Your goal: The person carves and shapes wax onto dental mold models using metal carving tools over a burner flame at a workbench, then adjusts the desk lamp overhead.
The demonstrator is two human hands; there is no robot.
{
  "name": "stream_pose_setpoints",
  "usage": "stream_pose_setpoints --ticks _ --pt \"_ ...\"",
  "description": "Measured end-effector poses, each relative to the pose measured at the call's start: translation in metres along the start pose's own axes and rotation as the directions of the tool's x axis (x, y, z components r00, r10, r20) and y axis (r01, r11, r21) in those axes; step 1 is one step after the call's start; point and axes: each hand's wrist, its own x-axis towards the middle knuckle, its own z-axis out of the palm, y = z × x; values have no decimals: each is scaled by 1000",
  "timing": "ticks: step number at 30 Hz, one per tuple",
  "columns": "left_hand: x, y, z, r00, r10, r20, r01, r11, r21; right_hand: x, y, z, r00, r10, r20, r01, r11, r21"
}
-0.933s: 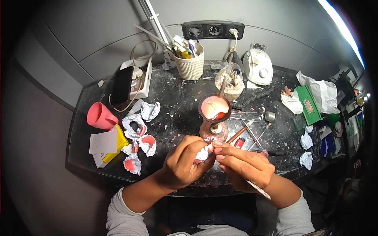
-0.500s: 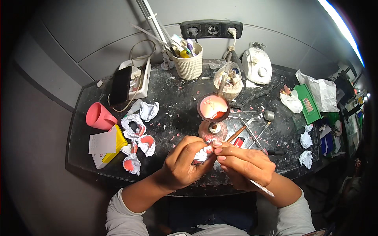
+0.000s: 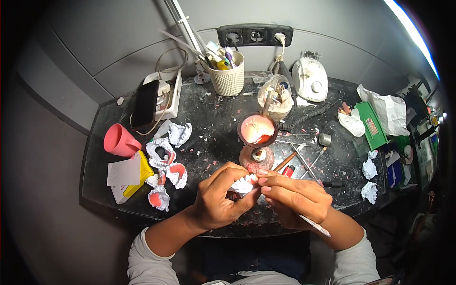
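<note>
My left hand [image 3: 217, 194] is closed around a white plaster dental model [image 3: 242, 185] with a row of teeth and a bit of pink wax. In my right hand [image 3: 300, 198] is a slim hand tool, its pale handle [image 3: 315, 225] sticking out below the palm; the fingers hide its working end. Both sets of fingertips meet at the model's right side. Just beyond them stands a spirit burner [image 3: 256, 157], partly behind the hands. Above it is a dark round pan [image 3: 258, 129] of pink wax with a red patch.
Several plaster models [image 3: 176, 175] lie at left by a pink mug [image 3: 121, 140] and yellow box [image 3: 145, 166]. A brown-handled knife [image 3: 285, 161], red lighter [image 3: 288, 171] and metal tools lie right of the burner. Farther back are a woven cup [image 3: 228, 78], phone [image 3: 147, 103] and white device [image 3: 310, 80].
My left hand has turned the dental model slightly, so more of its teeth show between the hands. My right fingers have shifted a little at its edge.
</note>
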Motion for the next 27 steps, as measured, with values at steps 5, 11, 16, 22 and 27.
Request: stream_pose_setpoints --ticks 5,11,16,22,27 --pt "-1 -3 -1 996 -87 33 91 986 -142 2 -2 -2 1000 17 17 -16 1000 -5" --pt "-2 2 -2 963 -249 100 267 925 -270 -1 -5 -2 996 81 28 -81 997 4" --pt "-5 2 -4 934 -324 151 355 891 -284 -2 -6 -1 994 103 26 -103 995 8" --pt "-5 0 0 934 -336 120 357 885 -298 -2 -4 4 998 52 -26 -53 998 -42" --pt "-3 1 3 931 -356 84 363 870 -334 -4 -1 5 998 46 -33 -48 998 -42"
